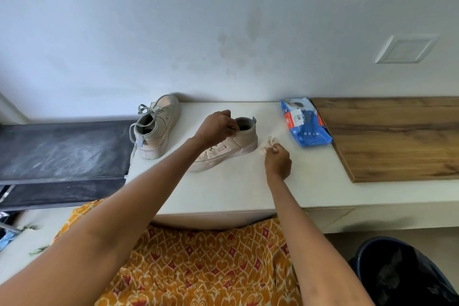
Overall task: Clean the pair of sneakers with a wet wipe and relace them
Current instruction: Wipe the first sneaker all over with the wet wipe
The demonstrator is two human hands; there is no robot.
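Two beige sneakers stand on the white counter [236, 189]. The far left sneaker [156, 126] is laced, its toe pointing to the wall. The near sneaker [231, 146] lies across the middle, toe toward me. My left hand [216, 126] grips the near sneaker at the collar by the tongue. My right hand [278, 160] is just right of that sneaker's heel and pinches a crumpled wet wipe [269, 144] against the counter.
A blue pack of wet wipes [305, 124] lies at the back right, next to a wooden board [397, 139]. A dark mat [62, 151] lies left of the counter. A dark bin [402, 273] stands at the lower right. The wall is close behind.
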